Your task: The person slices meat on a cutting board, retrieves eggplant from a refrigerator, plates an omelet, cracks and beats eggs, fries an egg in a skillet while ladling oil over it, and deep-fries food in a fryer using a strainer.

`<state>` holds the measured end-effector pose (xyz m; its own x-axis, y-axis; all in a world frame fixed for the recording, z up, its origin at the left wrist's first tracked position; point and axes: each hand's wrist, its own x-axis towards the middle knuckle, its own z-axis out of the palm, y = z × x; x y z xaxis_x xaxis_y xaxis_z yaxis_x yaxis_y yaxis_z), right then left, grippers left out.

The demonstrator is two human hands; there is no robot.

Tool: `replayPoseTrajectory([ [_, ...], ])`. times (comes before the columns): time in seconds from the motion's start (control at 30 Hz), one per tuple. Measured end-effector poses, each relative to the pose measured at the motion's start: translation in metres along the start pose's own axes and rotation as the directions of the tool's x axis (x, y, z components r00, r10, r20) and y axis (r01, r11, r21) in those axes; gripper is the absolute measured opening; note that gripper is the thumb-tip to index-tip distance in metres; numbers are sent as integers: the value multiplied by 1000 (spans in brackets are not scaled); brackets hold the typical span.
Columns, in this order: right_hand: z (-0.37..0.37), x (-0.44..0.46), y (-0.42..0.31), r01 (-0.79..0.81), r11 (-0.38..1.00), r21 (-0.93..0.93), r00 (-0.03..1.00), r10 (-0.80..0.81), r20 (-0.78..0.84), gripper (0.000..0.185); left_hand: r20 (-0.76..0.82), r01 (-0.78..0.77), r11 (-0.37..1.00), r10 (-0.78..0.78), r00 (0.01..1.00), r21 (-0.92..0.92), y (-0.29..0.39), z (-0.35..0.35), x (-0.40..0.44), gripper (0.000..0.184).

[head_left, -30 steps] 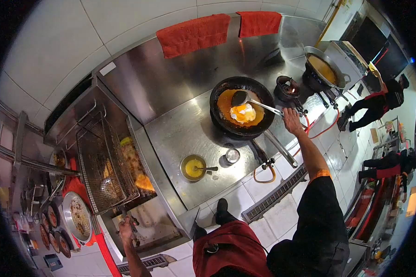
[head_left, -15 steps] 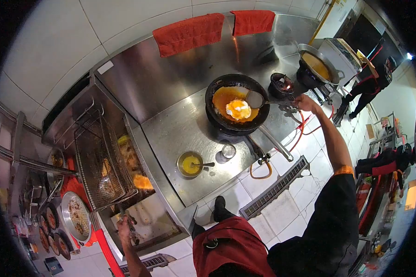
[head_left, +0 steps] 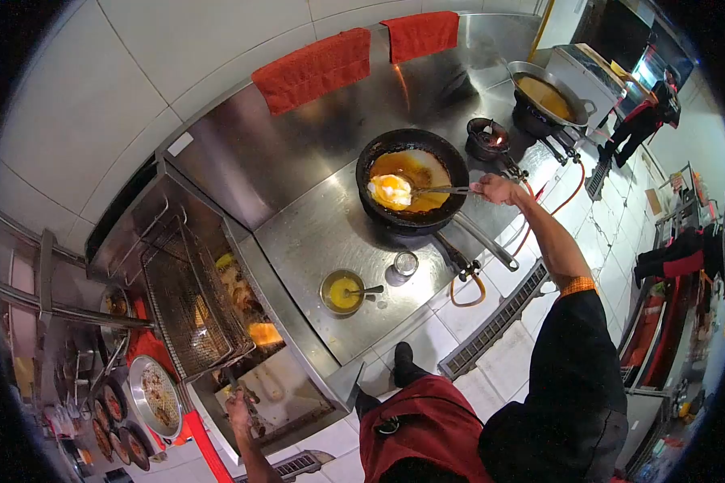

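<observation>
My right hand (head_left: 498,189) is closed round the handle of a ladle (head_left: 439,191), which reaches into a black wok (head_left: 413,225). The ladle's head is against a fried egg (head_left: 391,192) with an orange yolk and white patches, lying in oil on the wok's left side. My left hand (head_left: 238,408) is closed at the end of the handle of a wire fry basket (head_left: 187,302), low at the left, beside the fryer. The fingers of this hand are small and partly hidden. The basket rests tilted over the fryer's edge, next to frying food in the oil (head_left: 238,290).
A bowl of yellow liquid (head_left: 342,291) with a spoon and a glass (head_left: 405,263) stand on the steel counter (head_left: 314,241). A bare burner (head_left: 487,138) and a second pan (head_left: 548,92) are to the right. A colander (head_left: 155,394) sits left. Another person (head_left: 651,117) stands far right.
My right hand has moved left, and the ladle has gone from above the egg to its side. The egg has shifted left in the wok. The view has turned slightly.
</observation>
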<state>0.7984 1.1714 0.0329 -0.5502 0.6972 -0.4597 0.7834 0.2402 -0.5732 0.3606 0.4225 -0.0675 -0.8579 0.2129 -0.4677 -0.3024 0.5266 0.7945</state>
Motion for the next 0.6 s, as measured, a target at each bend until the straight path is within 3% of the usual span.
replayPoseTrajectory([
  [0.03,11,0,-2,-13,1000,0,1000,13,-26,55,-7,18,999,-18,1000,30,4,0,-1,24],
  [0.07,9,-43,-55,-84,996,-24,996,84,3,55,23,13,1000,-12,1000,-5,-3,-3,5,23],
  [0.17,31,-34,-47,-120,989,84,993,120,-3,50,-21,31,998,-30,999,63,19,5,-11,24],
  [0.2,36,-35,-42,-57,992,116,997,62,-40,50,-7,16,999,-16,1000,37,15,3,-8,25],
  [0.3,45,-48,-51,-74,979,188,988,97,-119,47,30,-28,999,29,999,-40,0,0,2,26],
  [0.5,55,-75,-79,-134,980,146,955,167,-244,38,31,-12,998,14,999,-61,8,3,-4,29],
  [0.6,74,-55,-52,27,999,35,917,-11,-398,38,7,1,999,-1,1000,42,12,1,-4,32],
])
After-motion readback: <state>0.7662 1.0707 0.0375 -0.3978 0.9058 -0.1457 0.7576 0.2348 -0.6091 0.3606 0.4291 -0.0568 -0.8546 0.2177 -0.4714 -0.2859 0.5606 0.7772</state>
